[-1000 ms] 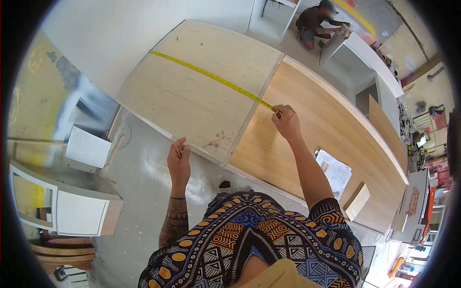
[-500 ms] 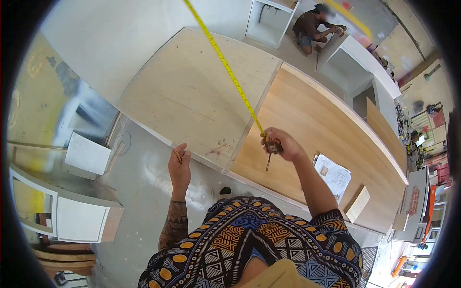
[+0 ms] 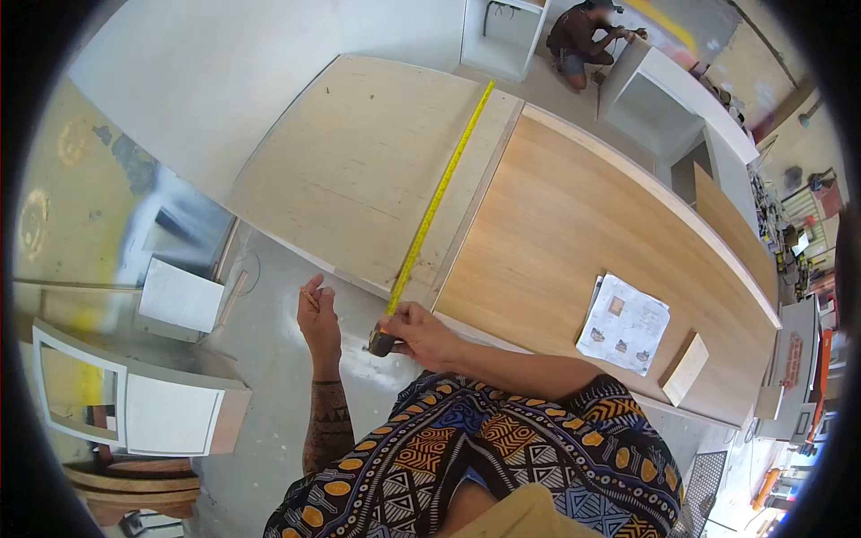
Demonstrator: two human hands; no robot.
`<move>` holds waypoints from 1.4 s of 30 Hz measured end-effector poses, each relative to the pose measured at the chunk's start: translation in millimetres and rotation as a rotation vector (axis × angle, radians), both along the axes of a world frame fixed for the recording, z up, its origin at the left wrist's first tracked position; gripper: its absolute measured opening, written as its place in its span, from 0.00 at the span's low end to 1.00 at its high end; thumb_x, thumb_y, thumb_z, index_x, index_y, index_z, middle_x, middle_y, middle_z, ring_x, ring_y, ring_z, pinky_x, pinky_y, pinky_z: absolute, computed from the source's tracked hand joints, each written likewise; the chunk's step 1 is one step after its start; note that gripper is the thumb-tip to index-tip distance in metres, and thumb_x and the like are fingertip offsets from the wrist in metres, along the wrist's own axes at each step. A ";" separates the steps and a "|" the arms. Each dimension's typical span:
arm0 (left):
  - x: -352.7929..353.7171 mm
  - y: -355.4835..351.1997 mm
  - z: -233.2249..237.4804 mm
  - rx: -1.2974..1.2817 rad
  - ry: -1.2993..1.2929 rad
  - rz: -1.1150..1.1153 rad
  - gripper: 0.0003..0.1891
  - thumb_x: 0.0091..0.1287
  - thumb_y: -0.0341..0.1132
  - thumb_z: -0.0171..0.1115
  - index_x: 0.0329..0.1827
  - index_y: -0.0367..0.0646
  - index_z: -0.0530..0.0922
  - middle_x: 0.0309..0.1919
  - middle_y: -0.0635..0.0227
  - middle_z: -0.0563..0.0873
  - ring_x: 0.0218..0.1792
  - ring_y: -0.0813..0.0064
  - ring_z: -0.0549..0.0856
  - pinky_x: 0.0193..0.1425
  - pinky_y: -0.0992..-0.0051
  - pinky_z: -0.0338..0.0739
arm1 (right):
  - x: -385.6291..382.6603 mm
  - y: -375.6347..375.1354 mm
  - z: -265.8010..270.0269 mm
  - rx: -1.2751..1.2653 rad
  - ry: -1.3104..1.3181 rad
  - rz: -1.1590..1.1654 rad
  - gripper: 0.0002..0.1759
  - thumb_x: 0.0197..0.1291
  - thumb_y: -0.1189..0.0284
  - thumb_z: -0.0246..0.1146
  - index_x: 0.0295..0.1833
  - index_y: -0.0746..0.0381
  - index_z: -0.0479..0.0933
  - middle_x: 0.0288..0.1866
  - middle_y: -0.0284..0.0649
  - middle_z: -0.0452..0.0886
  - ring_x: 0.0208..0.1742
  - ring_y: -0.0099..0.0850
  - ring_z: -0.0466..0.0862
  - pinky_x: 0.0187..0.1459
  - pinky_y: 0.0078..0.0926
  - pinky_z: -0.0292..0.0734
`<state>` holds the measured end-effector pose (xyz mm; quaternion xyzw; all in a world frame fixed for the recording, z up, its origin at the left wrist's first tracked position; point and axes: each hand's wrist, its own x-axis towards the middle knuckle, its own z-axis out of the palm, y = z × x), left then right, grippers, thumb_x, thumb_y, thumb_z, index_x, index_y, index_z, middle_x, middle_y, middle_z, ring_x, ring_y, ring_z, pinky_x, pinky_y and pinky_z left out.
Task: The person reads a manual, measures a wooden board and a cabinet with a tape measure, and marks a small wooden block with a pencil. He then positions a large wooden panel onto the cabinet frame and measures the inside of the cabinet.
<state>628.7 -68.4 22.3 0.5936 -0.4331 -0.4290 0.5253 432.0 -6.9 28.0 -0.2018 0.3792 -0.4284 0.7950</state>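
Yellow tape measure (image 3: pixel 446 184), case (image 3: pixel 381 342) half-hidden; right grip (image 3: pixel 421 332) clasps it, left grip (image 3: pixel 319 327) pinches mostly-covered stick (image 3: pixel 310 299).

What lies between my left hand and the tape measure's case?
Nothing: in the head view, only grey floor shows in the gap between your left hand and the tape measure's case.

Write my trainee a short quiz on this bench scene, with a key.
1. Multiple choice: what does the right grip hold?
A) a hammer
B) a tape measure
C) a paintbrush

2. True or false: the papers lie on the brown panel.

3. Short answer: over which panel does the yellow blade stretch?

Key: 1. B. 2. True. 3. The pale panel.
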 end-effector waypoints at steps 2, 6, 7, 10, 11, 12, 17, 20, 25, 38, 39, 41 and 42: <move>5.5 8.8 3.9 0.012 -0.009 0.024 0.17 0.80 0.31 0.61 0.67 0.36 0.80 0.36 0.81 0.77 0.29 0.92 0.66 0.28 0.84 0.61 | 16.1 7.5 -2.4 -0.011 -0.035 0.028 0.26 0.75 0.60 0.72 0.57 0.69 0.67 0.50 0.43 0.81 0.48 0.29 0.86 0.51 0.28 0.88; 20.8 32.7 4.2 0.030 0.003 0.077 0.17 0.80 0.32 0.62 0.68 0.36 0.80 0.35 0.81 0.76 0.29 0.92 0.67 0.29 0.85 0.61 | 37.0 8.6 -18.1 -0.044 0.238 0.026 0.29 0.71 0.59 0.76 0.55 0.68 0.67 0.46 0.40 0.80 0.48 0.26 0.84 0.49 0.27 0.86; 26.4 41.1 0.4 0.057 -0.007 0.100 0.17 0.80 0.32 0.62 0.68 0.36 0.80 0.35 0.81 0.76 0.29 0.92 0.67 0.29 0.85 0.61 | 46.2 1.1 -55.5 -0.072 0.221 0.079 0.29 0.71 0.62 0.76 0.57 0.68 0.65 0.49 0.41 0.78 0.48 0.26 0.84 0.49 0.26 0.85; 41.8 58.5 -15.5 0.035 -0.052 0.087 0.17 0.79 0.32 0.63 0.67 0.36 0.81 0.37 0.80 0.78 0.29 0.92 0.68 0.31 0.86 0.63 | 56.3 -0.9 -28.7 0.030 0.034 -0.019 0.29 0.72 0.64 0.75 0.58 0.69 0.64 0.51 0.41 0.77 0.49 0.27 0.84 0.50 0.27 0.86; 45.0 66.5 -19.9 0.047 -0.058 0.115 0.17 0.79 0.32 0.63 0.67 0.36 0.81 0.37 0.80 0.78 0.29 0.92 0.68 0.31 0.86 0.63 | 59.9 -4.4 -37.6 0.015 0.026 -0.027 0.28 0.72 0.64 0.75 0.58 0.68 0.65 0.51 0.41 0.77 0.49 0.27 0.84 0.51 0.28 0.87; 44.2 72.5 -19.8 0.066 -0.038 0.122 0.17 0.79 0.32 0.63 0.67 0.36 0.81 0.37 0.80 0.78 0.29 0.92 0.69 0.31 0.86 0.64 | 64.2 -6.9 -36.1 -0.003 0.019 -0.037 0.27 0.73 0.64 0.74 0.58 0.68 0.65 0.51 0.41 0.78 0.50 0.28 0.85 0.53 0.29 0.88; 45.6 89.9 -19.4 0.136 -0.001 0.150 0.17 0.78 0.31 0.63 0.67 0.38 0.81 0.39 0.79 0.80 0.28 0.92 0.70 0.29 0.85 0.66 | 61.6 -6.6 -30.7 -0.013 0.023 -0.019 0.28 0.73 0.63 0.74 0.60 0.67 0.64 0.51 0.41 0.79 0.48 0.26 0.86 0.52 0.29 0.89; 45.3 91.3 -20.6 0.119 0.031 0.166 0.18 0.79 0.31 0.63 0.69 0.38 0.80 0.34 0.80 0.78 0.25 0.92 0.68 0.26 0.86 0.62 | 58.7 -5.7 -24.6 -0.006 -0.013 -0.010 0.27 0.73 0.63 0.74 0.59 0.67 0.66 0.51 0.41 0.79 0.47 0.25 0.86 0.51 0.30 0.90; 46.6 85.9 -6.0 0.143 0.083 0.088 0.18 0.83 0.36 0.58 0.69 0.37 0.80 0.28 0.78 0.78 0.23 0.91 0.69 0.25 0.85 0.64 | 61.0 0.4 -20.4 -0.036 0.090 -0.098 0.24 0.73 0.61 0.74 0.56 0.64 0.71 0.51 0.41 0.81 0.48 0.26 0.87 0.51 0.33 0.90; 27.2 23.6 10.5 -0.205 0.430 -0.690 0.35 0.87 0.63 0.39 0.67 0.37 0.80 0.37 0.71 0.78 0.37 0.76 0.79 0.48 0.73 0.81 | -69.8 83.2 15.5 -0.337 0.179 -0.392 0.30 0.67 0.71 0.76 0.67 0.67 0.68 0.51 0.43 0.80 0.46 0.30 0.86 0.45 0.31 0.84; -13.1 25.0 -21.2 -0.197 0.433 -0.721 0.35 0.87 0.63 0.39 0.67 0.37 0.80 0.37 0.71 0.78 0.37 0.76 0.79 0.48 0.73 0.81 | -100.1 97.5 -18.1 -0.333 0.183 -0.423 0.30 0.67 0.71 0.76 0.67 0.67 0.68 0.51 0.43 0.80 0.46 0.30 0.86 0.45 0.31 0.84; -94.5 44.8 -13.0 -0.204 0.066 -0.531 0.26 0.89 0.52 0.44 0.65 0.38 0.81 0.35 0.73 0.78 0.34 0.79 0.78 0.46 0.74 0.80 | -142.4 141.6 -26.4 -0.250 0.157 -0.483 0.29 0.67 0.72 0.75 0.67 0.66 0.69 0.50 0.42 0.80 0.48 0.30 0.85 0.49 0.31 0.84; -128.6 52.7 -16.7 -0.183 0.125 -0.586 0.19 0.87 0.42 0.48 0.65 0.38 0.80 0.39 0.72 0.82 0.37 0.80 0.80 0.46 0.76 0.81 | -159.9 168.7 -33.9 -0.250 0.162 -0.572 0.28 0.67 0.73 0.74 0.67 0.66 0.69 0.51 0.42 0.80 0.50 0.31 0.85 0.50 0.31 0.83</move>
